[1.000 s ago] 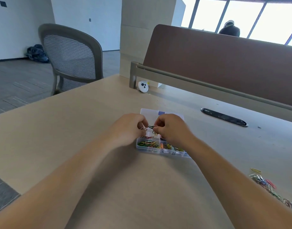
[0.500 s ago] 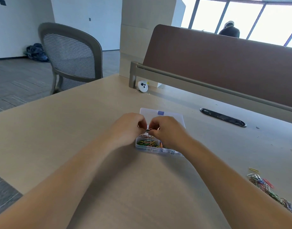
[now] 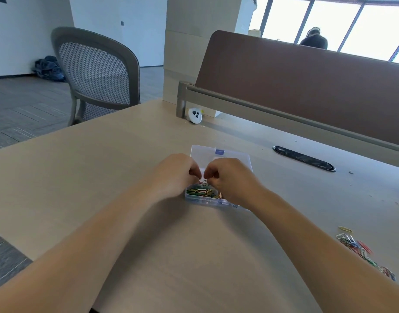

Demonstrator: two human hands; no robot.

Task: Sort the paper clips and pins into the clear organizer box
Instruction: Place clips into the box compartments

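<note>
Both hands, left hand (image 3: 178, 175) and right hand (image 3: 227, 177), hover over clear organizer box (image 3: 230, 154) mid-table (image 3: 103, 177), fingers curled; anything pinched is too small to tell. Clips (image 3: 201, 190) fill near compartment. Loose clip pile (image 3: 361, 249) lies well right.

A clear plastic organizer box (image 3: 195, 198) sits mid-desk (image 3: 103, 177); loose multicoloured wire paper clips (image 3: 361, 251) lie well to its right.

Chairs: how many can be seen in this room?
1. The grey mesh-backed office chair stands on the floor beyond the far left edge of the pale wooden desk. The brown partition may hide others.
</note>
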